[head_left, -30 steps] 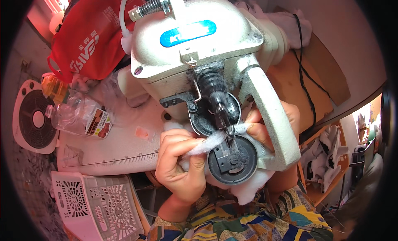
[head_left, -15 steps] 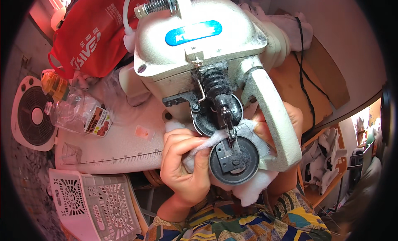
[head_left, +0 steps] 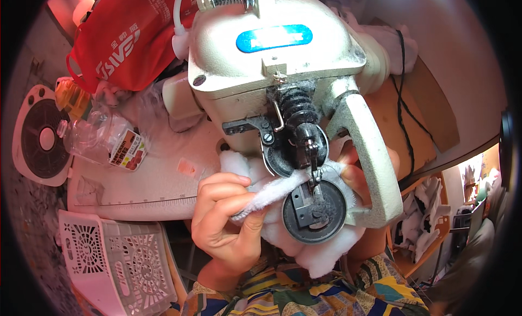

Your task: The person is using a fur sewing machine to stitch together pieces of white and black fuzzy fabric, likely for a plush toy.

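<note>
White fluffy fabric (head_left: pixel 326 253) runs between the two dark round discs of a cream industrial sewing machine (head_left: pixel 293 55). My left hand (head_left: pixel 228 215) pinches its folded edge between thumb and fingers, left of the front disc (head_left: pixel 314 211). The edge stretches from those fingers up to the needle area (head_left: pixel 314 177). On the other side, my right hand (head_left: pixel 356 172) grips the fabric close to the discs, partly hidden behind the machine's curved arm (head_left: pixel 375 163). More of the fabric hangs below the front disc, over my patterned clothing.
At left on the table are a clear plastic bottle (head_left: pixel 95 139), a round-grilled fan (head_left: pixel 43 136) and a red bag (head_left: pixel 122 49). A white plastic basket (head_left: pixel 122 256) stands below the table edge. Black cord (head_left: pixel 403 109) lies at right, near a shelf of white pieces (head_left: pixel 421 218).
My left hand has drawn away from the discs to the left, and a longer stretch of folded edge shows. The machine sits slightly further right in view. My right hand keeps its grip.
</note>
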